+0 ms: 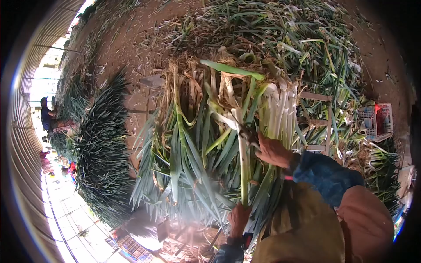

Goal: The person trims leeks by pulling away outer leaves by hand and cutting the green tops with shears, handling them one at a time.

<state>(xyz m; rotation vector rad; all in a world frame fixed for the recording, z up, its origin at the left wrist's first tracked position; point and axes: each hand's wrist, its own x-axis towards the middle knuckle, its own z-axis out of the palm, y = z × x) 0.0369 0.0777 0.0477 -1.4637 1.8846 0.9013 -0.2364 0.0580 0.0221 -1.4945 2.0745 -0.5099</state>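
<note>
A long leek (244,175) stands upright in the view, its white part up and its green end down. My left hand (239,217) is closed round its lower green part. My right hand (272,151) is closed on a dark tool (248,136), whose end lies against the upper white part of the stalk; its exact shape is hard to make out. Behind both hands spreads a pile of untrimmed leeks (180,144) with brown roots at the top. Cleaned white leeks (283,109) lie side by side just above my right hand.
Leaf scraps (307,57) cover the ground at the top right. A white crate (376,122) stands at the right, near a metal frame (329,125). Large heaps of leeks (105,153) lie at the left, where another person (46,115) sits farther off.
</note>
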